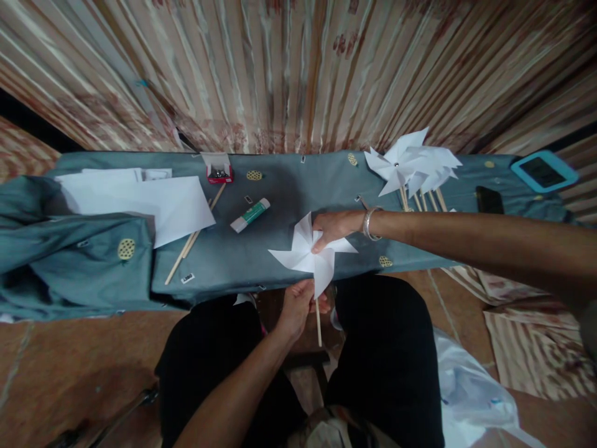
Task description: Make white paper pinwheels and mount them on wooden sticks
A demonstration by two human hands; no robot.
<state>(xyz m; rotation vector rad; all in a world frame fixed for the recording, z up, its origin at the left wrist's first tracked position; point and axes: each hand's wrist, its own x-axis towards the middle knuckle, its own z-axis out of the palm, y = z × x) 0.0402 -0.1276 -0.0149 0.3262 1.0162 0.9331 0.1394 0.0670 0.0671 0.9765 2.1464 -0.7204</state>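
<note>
A white paper pinwheel [303, 258] on a thin wooden stick [319, 326] is at the table's front edge. My left hand [299, 306] is closed around the stick just under the paper blades. From the right, my right hand [333, 225] reaches over the pinwheel, its thumb pressed on the centre and its fingers on the blades. The centre itself is hidden by that thumb. A glue stick [250, 215] lies on the cloth to the left of the pinwheel.
Several white pinwheels [396, 163] lie at the back right, near a dark phone [489, 200] and a blue-framed tablet [545, 171]. White paper sheets [181, 208], wooden sticks [180, 261] and a red box [219, 173] of small metal pieces sit at left. A curtain [280, 74] hangs behind.
</note>
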